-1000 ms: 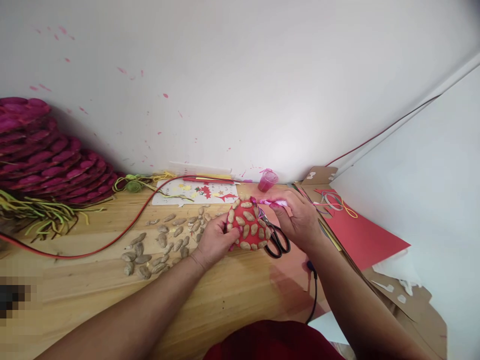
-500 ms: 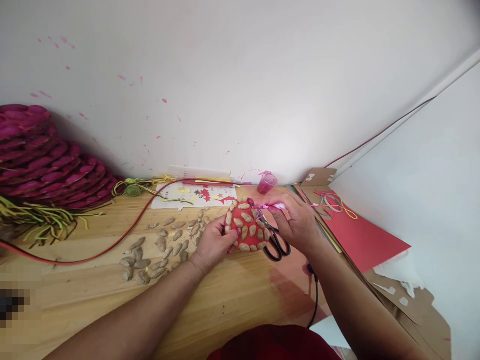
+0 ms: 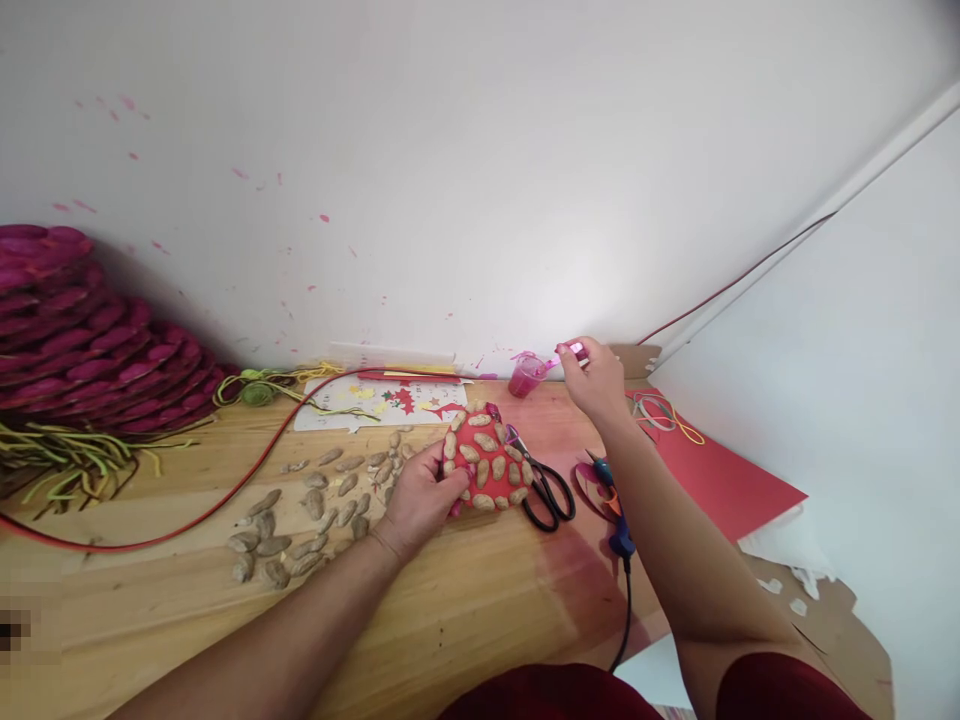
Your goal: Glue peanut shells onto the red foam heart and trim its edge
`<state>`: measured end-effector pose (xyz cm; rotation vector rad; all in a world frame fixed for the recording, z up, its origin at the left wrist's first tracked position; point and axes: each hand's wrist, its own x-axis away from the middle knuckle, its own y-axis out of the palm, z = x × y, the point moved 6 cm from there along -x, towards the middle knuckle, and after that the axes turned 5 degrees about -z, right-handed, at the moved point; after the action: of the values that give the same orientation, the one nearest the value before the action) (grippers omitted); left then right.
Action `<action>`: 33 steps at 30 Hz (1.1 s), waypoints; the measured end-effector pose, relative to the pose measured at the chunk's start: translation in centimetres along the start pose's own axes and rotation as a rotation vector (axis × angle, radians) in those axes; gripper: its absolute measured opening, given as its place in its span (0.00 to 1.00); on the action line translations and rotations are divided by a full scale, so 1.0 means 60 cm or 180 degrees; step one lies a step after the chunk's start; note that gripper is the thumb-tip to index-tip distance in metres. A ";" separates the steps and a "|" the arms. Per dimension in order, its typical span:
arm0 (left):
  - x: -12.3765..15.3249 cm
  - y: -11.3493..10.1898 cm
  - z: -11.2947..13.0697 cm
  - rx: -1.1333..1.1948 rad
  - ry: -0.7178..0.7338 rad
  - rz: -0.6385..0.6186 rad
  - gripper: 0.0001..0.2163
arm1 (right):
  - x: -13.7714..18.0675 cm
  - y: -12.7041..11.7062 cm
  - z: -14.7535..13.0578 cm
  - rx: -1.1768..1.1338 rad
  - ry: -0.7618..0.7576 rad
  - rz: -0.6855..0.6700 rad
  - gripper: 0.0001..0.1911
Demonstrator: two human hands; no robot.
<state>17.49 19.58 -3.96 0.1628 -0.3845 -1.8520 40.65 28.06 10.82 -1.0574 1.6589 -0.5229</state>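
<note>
My left hand [image 3: 426,492] is closed on the edge of a red peanut-covered piece [image 3: 484,452], thumb on top. Whole peanuts in their shells are set over its face, and one at its upper edge is painted dark pink. My right hand [image 3: 595,378] pinches a pink-stained paintbrush [image 3: 568,355], whose tip is at the mouth of a clear plastic cup [image 3: 527,375] of pink paint by the wall. Black-handled scissors [image 3: 551,495] lie just right of the red piece, partly behind it.
Loose peanuts [image 3: 315,505] are scattered left of my left hand. A large magenta-painted peanut piece [image 3: 105,330] leans at the far left. A red cable [image 3: 277,450] crosses the table. A blue glue gun [image 3: 621,538] and red paper [image 3: 720,465] lie to the right.
My right hand has moved up and away with the paintbrush, from the red piece's upper edge to the paint cup. The left hand still holds the piece. The glue gun has come into fuller view.
</note>
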 end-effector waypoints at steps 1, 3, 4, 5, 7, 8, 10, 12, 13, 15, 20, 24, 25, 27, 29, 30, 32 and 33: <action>0.000 -0.001 -0.001 0.0001 0.0010 0.0007 0.11 | -0.006 0.010 0.007 0.0007 0.0042 -0.0049 0.16; 0.000 -0.002 -0.002 0.0002 0.0016 0.0013 0.11 | -0.016 0.027 0.014 0.0013 0.0088 -0.0133 0.17; 0.000 -0.002 -0.002 0.0003 0.0013 0.0009 0.11 | -0.019 0.033 0.016 0.0021 0.0108 -0.0163 0.17; 0.000 -0.002 -0.003 0.0005 0.0006 0.0006 0.11 | -0.022 0.038 0.018 0.0034 0.0131 -0.0187 0.17; 0.001 -0.003 -0.004 0.0011 -0.0014 0.0014 0.11 | -0.027 0.044 0.020 0.0065 0.0180 -0.0206 0.17; 0.001 -0.003 -0.005 0.0014 -0.0024 0.0021 0.11 | -0.029 0.047 0.022 0.0081 0.0205 -0.0210 0.18; 0.001 -0.003 -0.006 0.0017 -0.0033 0.0028 0.11 | -0.032 0.051 0.026 0.0117 0.0247 -0.0247 0.18; 0.000 -0.003 -0.007 0.0013 -0.0032 0.0019 0.11 | -0.034 0.060 0.031 0.0168 0.0278 -0.0348 0.19; 0.000 -0.003 -0.008 0.0012 -0.0027 0.0010 0.11 | -0.034 0.065 0.034 0.0203 0.0296 -0.0420 0.18; 0.000 -0.003 -0.008 -0.0001 -0.0020 -0.0008 0.12 | -0.035 0.078 0.040 0.0291 0.0345 -0.0589 0.17; 0.000 -0.003 -0.007 -0.0055 -0.0029 -0.0028 0.11 | -0.033 0.099 0.056 0.0482 0.0530 -0.0865 0.15; 0.001 -0.002 -0.004 -0.0007 -0.0034 0.0017 0.12 | -0.034 0.098 0.057 0.0543 0.0567 -0.0808 0.17; 0.001 -0.001 -0.003 0.0014 -0.0041 0.0033 0.12 | -0.034 0.098 0.057 0.0547 0.0562 -0.0817 0.16; 0.002 -0.001 -0.002 0.0041 -0.0056 0.0046 0.12 | -0.033 0.099 0.055 0.0543 0.0546 -0.0850 0.16; 0.002 0.000 -0.002 0.0045 -0.0056 0.0040 0.11 | -0.033 0.098 0.052 0.0520 0.0518 -0.0838 0.15; 0.001 0.000 -0.002 0.0042 -0.0046 0.0037 0.11 | -0.033 0.097 0.050 0.0502 0.0499 -0.0815 0.16; 0.000 -0.001 -0.003 0.0032 -0.0019 0.0032 0.10 | -0.033 0.093 0.047 0.0455 0.0452 -0.0769 0.16; 0.000 -0.001 -0.004 0.0030 -0.0010 0.0039 0.10 | -0.032 0.091 0.045 0.0426 0.0426 -0.0746 0.16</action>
<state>17.48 19.56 -4.21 0.1636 -0.3955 -1.8389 41.12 32.94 6.72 -1.1443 1.5989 -0.8627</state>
